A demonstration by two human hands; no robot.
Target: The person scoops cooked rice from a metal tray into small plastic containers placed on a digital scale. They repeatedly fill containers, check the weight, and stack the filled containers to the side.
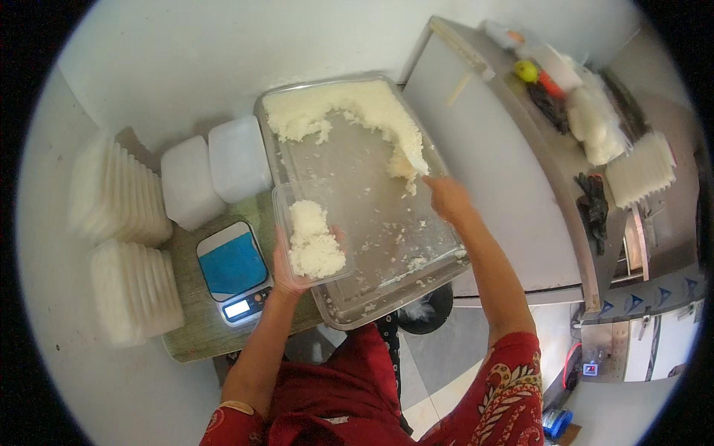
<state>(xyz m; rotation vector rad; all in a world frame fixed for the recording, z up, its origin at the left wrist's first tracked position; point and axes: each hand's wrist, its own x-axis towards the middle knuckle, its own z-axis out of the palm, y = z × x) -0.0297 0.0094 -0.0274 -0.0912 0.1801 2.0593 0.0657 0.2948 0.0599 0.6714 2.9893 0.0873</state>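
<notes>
My left hand (284, 267) holds a clear plastic food container (283, 206) from its left side and underneath, with fingers showing through the plastic. Two lumps of cooked white rice (317, 240) lie in it. The container is over the left part of a large metal tray (357, 167). At the tray's right side my right hand (450, 202) is closed on a pale rice paddle (414, 159), whose blade is pressed against the rice mass (346, 97); most of its handle is hidden by my fingers. That rice lines the tray's far and right sides, with loose grains scattered nearer me.
Left of the tray, a digital kitchen scale (233, 262) with a lit display rests on the green table (195, 337). Stacked plastic containers (122, 195) and two whitish tubs (240, 159) stand beyond it. On the right counter lie black gloves (592, 212) and plastic bags (597, 122).
</notes>
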